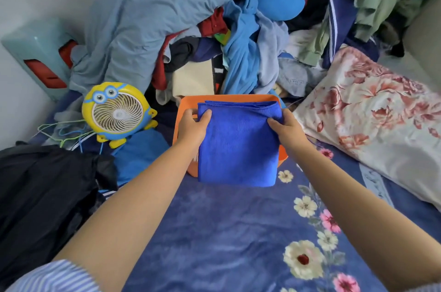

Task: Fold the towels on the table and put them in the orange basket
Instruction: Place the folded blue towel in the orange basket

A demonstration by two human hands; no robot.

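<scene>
A folded blue towel (pixel 238 146) hangs over the orange basket (pixel 188 105), covering most of its opening. My left hand (pixel 192 124) grips the towel's upper left corner, thumb on top. On the opposite side, my right hand (pixel 286 128) pinches the upper right corner. The towel's lower edge droops past the basket's near rim onto the blue floral sheet (pixel 226 232). What lies inside the basket is hidden by the towel.
A large heap of clothes and a grey-blue duvet (pixel 152 19) rises behind the basket. A yellow cartoon fan (pixel 117 112) stands to the left, above black clothing (pixel 43 196). A floral pillow (pixel 372 119) lies at the right.
</scene>
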